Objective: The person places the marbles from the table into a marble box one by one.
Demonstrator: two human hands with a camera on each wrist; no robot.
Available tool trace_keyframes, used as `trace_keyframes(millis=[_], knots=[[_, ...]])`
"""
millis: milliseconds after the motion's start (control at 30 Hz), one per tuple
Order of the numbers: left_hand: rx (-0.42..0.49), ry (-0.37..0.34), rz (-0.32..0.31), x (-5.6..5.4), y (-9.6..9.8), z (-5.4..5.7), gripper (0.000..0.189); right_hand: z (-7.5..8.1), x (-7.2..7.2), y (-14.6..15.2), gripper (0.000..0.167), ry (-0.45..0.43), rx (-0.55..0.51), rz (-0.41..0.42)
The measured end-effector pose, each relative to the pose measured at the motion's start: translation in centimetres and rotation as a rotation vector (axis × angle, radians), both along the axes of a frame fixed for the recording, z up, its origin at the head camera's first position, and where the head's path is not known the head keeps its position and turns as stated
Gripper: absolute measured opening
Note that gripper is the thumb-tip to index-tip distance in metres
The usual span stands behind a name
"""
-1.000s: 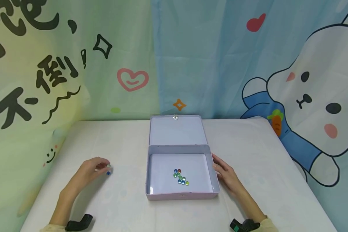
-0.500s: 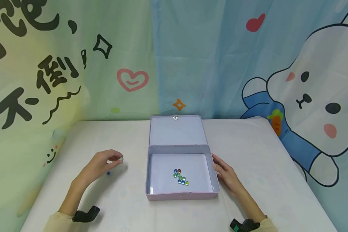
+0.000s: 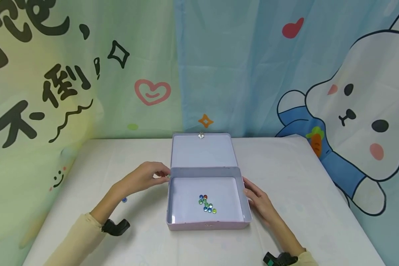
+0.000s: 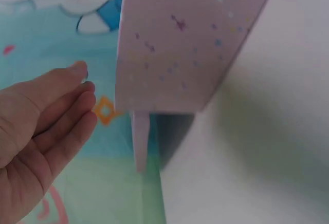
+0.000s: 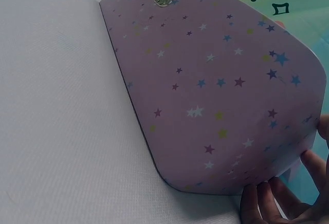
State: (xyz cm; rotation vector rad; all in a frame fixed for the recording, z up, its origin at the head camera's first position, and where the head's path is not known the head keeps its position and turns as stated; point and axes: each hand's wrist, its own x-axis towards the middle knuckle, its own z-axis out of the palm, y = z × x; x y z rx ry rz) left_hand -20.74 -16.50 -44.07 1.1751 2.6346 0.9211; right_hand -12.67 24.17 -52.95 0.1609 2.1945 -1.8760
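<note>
My left hand [image 3: 145,176] pinches a small clear glass marble [image 3: 168,176] between thumb and fingers, at the box's left rim. In the left wrist view the marble is mostly hidden behind the fingertips, beside the star-printed box wall. The pale purple box [image 3: 209,224] stands with its lid [image 3: 203,150] laid back. Several coloured glass marbles [image 3: 205,201] lie clustered on its floor. On the right, my right hand [image 3: 261,201] rests its extended fingers against the outer side wall, also seen in the right wrist view [image 5: 288,203].
A blue marble [image 3: 124,200] lies on the white tablecloth [image 3: 146,236], left of the box and close to the left forearm. Behind the table hangs a printed curtain [image 3: 219,74]. Each wrist wears a black camera, such as the left one [image 3: 115,227].
My left hand has carried the pinched marble rightward from beside the blue marble to the box's left rim. The right hand and the box have stayed in place.
</note>
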Motion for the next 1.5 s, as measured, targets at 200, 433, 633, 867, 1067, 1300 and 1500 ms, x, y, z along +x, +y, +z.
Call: trace_keyframes(millis=[200,433,633,867,1067,1300,1500], knots=[[-0.071,-0.049,-0.136,-1.1,3.9,1.3,0.021,-0.1,0.1,0.0,0.055,-0.003,-0.007,0.001],[-0.116,-0.035,-0.291,-2.3,8.0,2.6,0.018,0.0,0.1,0.0,0.055,-0.004,-0.009,0.000],[-0.145,-0.036,-0.382,-3.3,11.1,2.5,0.015,0.0,0.2,0.1,0.054,0.007,-0.002,0.002],[-0.266,-0.093,-0.443,-3.7,14.3,1.1,0.017,0.0,0.2,0.0,0.055,0.006,-0.019,0.009],[-0.350,-0.080,-0.513,-3.5,16.9,-0.1,0.020,0.0,0.1,0.1,0.055,-0.002,-0.026,-0.001],[-0.434,-0.040,-0.571,-2.9,19.2,-1.3,0.021,0.0,0.1,0.2,0.055,0.006,-0.043,0.024],[-0.454,-0.020,-0.556,-3.1,20.2,-2.1,0.019,0.0,0.1,0.2,0.056,-0.006,-0.043,0.029]])
